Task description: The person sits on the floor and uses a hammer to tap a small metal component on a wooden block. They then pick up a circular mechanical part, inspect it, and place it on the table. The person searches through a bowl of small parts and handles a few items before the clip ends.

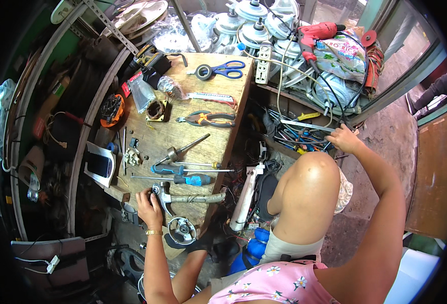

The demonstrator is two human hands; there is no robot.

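My left hand [149,208] rests at the near left corner of the wooden table [193,144], fingers apart, beside the head of a claw hammer [192,198]. Just below the hammer lies a round white motor housing [182,231]. Far to the right, my right hand [345,139] pinches the end of a long flat silver strip [307,125] above a drawer of tools [294,136]. Higher on the table lie blue-handled screwdrivers [195,180], a rotor on a shaft [171,154], orange-and-black pliers [206,118], a utility knife [210,97] and blue scissors [228,70].
White fan motors [254,31] crowd the back. A red drill [318,33] with a black cord sits beside a power strip [263,65]. Left of the table, a phone [99,164] lies on a white tray near an orange bowl of screws [113,110]. My raised knee [312,177] is between the table and my right arm.
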